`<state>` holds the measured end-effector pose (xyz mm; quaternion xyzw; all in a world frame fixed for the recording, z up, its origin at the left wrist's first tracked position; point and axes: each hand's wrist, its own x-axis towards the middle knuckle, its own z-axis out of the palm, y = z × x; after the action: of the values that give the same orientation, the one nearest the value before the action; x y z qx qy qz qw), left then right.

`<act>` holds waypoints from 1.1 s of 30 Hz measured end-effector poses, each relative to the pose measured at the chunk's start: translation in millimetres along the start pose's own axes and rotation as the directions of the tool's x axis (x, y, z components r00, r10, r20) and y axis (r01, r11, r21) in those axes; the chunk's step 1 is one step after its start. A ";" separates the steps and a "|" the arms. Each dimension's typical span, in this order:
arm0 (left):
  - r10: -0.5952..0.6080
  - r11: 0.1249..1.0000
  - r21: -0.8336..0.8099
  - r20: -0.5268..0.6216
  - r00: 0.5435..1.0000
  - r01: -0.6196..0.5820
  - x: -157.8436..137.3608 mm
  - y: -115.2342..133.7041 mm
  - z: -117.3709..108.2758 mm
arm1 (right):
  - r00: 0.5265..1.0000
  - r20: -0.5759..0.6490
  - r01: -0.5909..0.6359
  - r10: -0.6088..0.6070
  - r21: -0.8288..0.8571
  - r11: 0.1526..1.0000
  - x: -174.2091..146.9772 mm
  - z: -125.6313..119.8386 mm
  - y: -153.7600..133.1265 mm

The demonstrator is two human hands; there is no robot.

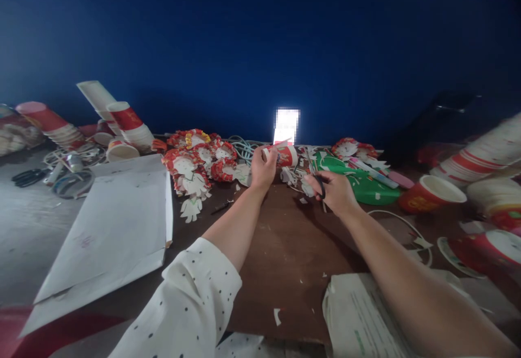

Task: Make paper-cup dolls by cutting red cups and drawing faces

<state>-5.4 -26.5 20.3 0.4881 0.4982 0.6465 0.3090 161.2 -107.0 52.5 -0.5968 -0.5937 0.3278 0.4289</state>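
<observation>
A red and white paper cup point(288, 157) lies on its side in the grip of my left hand point(264, 168), whose fingers are closed on it. My right hand point(331, 189) has its fingers through the dark handles of a pair of scissors point(320, 182). The scissor blades point up and away, just right of the cup and apart from it. White paper scraps point(291, 178) lie below the cup. To the left sits a pile of red frilled paper figures point(191, 165) with white cut-out bodies.
A white board point(118, 222) lies at the left, with stacked paper cups point(130, 122) behind it. On the right are a green sheet point(372, 184) with pens, a red cup point(431, 194), more cup stacks point(484, 154) and a cloth bag point(362, 314). A bright screen point(287, 122) stands behind.
</observation>
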 end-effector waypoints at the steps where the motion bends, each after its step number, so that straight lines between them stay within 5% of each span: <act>1: 0.002 1.000 -0.010 0.011 1.000 -0.002 0.3 -1.0 0.2 | 1.000 -0.006 -0.011 0.011 0.025 1.000 0.5 -0.1 0.7; 9: -0.091 0.967 -0.220 0.164 0.982 0.127 0.4 -8.9 5.2 | 0.974 -0.216 -0.031 0.074 0.197 0.980 8.1 -1.0 11.7; 14: -0.113 0.921 -0.329 0.284 0.952 0.208 -1.2 -6.3 6.9 | 0.949 -0.314 0.025 -0.019 0.014 1.000 13.8 -7.5 20.1; 18: -0.015 0.916 -0.376 0.314 0.949 0.139 -4.0 -4.0 7.2 | 0.961 -0.278 0.016 -0.013 0.008 1.000 12.5 -10.7 17.9; 25: 0.069 0.975 -0.220 0.247 0.967 -0.013 -7.7 2.6 3.0 | 0.994 -0.107 0.031 -0.018 0.121 0.992 7.7 -5.0 15.3; 29: 0.089 0.993 -0.089 0.172 0.981 -0.075 -8.1 2.9 1.0 | 0.971 -0.239 0.008 -0.011 -0.016 1.000 15.1 -15.2 23.6; 33: -0.069 0.996 -0.047 0.096 0.993 0.074 -5.0 0.0 0.8 | 0.934 -0.357 -0.110 -0.014 -0.325 0.939 27.7 -44.1 33.9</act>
<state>-3.0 -30.7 18.7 0.4917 0.4838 0.6238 0.3674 217.6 -82.5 43.7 -0.7253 -0.5393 0.1182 0.4112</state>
